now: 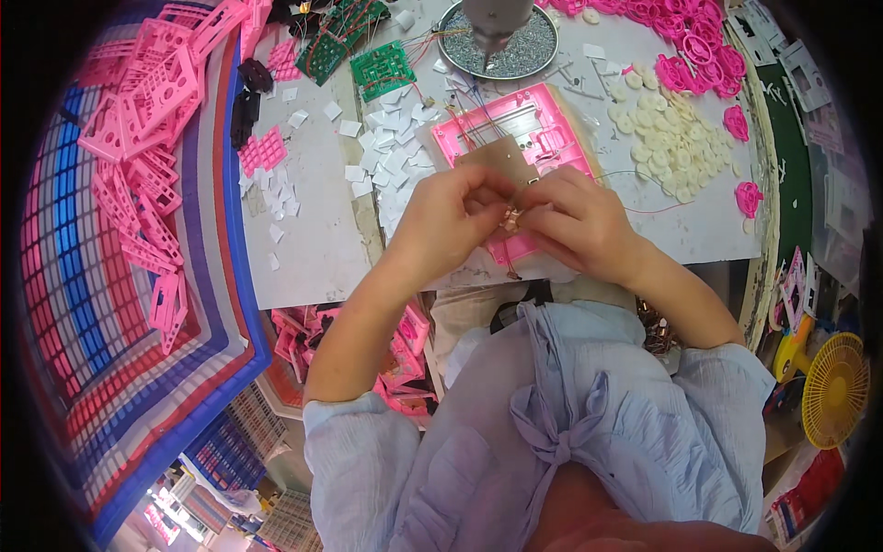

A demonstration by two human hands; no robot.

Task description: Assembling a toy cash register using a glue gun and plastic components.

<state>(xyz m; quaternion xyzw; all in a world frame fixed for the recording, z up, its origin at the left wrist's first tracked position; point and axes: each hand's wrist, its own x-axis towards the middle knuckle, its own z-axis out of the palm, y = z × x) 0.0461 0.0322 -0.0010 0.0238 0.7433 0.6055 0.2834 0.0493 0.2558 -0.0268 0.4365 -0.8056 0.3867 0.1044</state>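
Observation:
A pink plastic housing lies on the worktable in front of me, with metal strips and thin wires inside. Over its near part, a brown circuit board is held at a tilt between my hands. My left hand is closed, its thumb and fingers pinching at the board's near left side. From the other side comes my right hand, fingers pinched together close to the left fingertips. Small copper-coloured parts show between the fingertips; exactly what the right fingers grip is hidden.
White paper squares and a green circuit board lie left of the housing. Cream discs and pink rings are heaped at right. A dish of small metal pieces stands behind, under a grey tool head. Pink frames fill the left side.

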